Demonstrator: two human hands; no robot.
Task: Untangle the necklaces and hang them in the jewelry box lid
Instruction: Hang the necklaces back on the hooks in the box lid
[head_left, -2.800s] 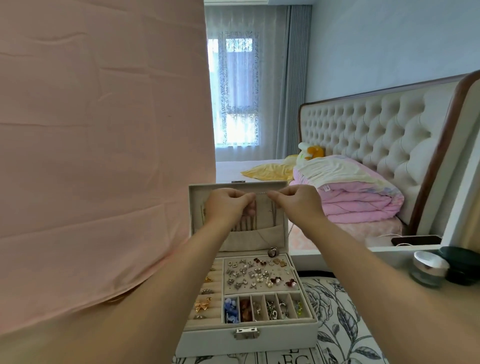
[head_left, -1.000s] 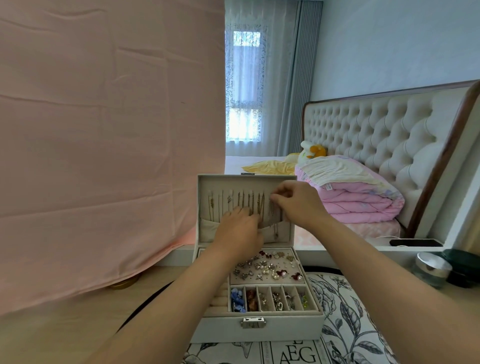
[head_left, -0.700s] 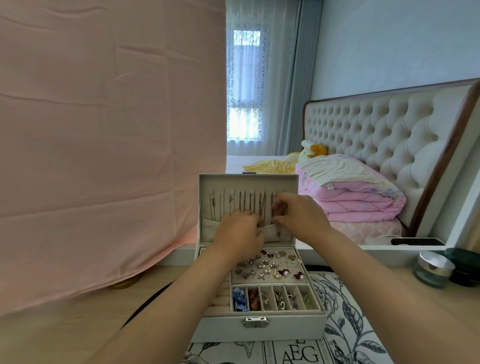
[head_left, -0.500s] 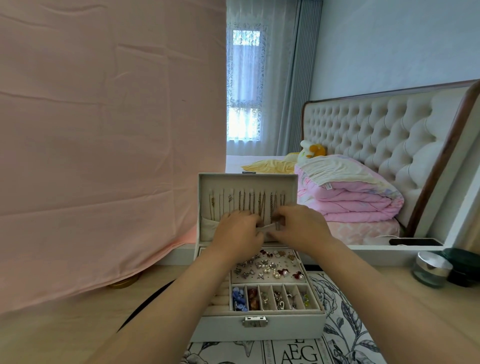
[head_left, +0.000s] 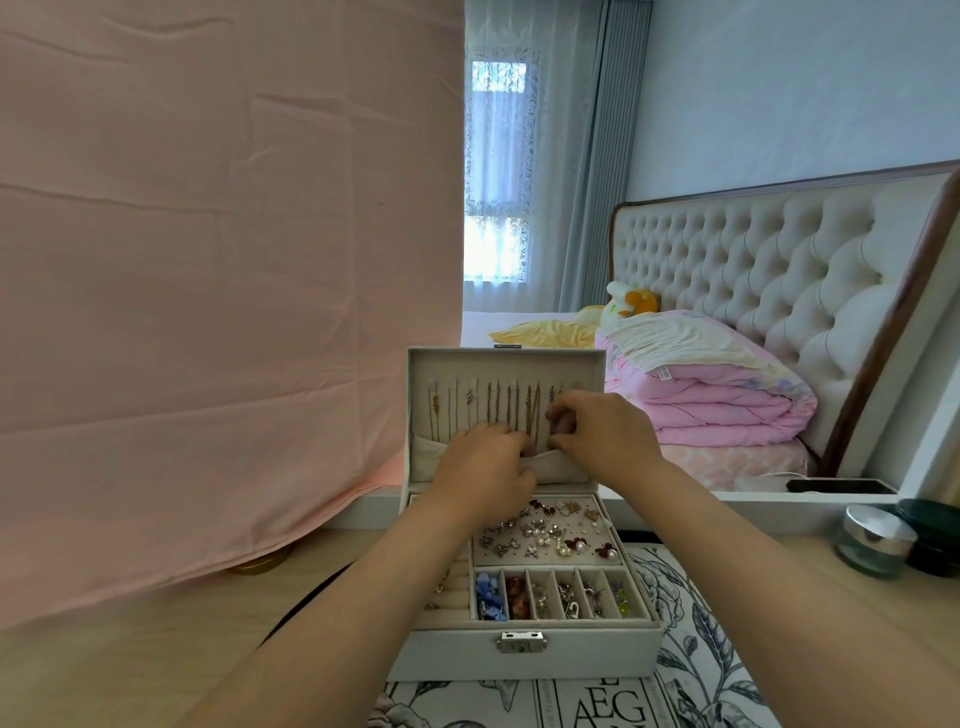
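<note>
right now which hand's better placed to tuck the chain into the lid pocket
Probably right hand: its fingertips pinch at the rightmost chain above the pocket; left hand holds the pocket rim.

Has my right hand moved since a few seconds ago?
Yes. The right hand has dropped from the top edge of the jewelry box lid to its pocket.

One view, from a head-worn wide-angle camera. It faces forward and down, along both forearms, onto the open box (head_left: 519, 660), close in on the desk (head_left: 130, 675). Left hand (head_left: 483, 473) and right hand (head_left: 602, 436) meet mid-frame at the lid (head_left: 506, 358). Farther off stand a sheet (head_left: 208, 260), window (head_left: 493, 208) and bed (head_left: 753, 260).
</note>
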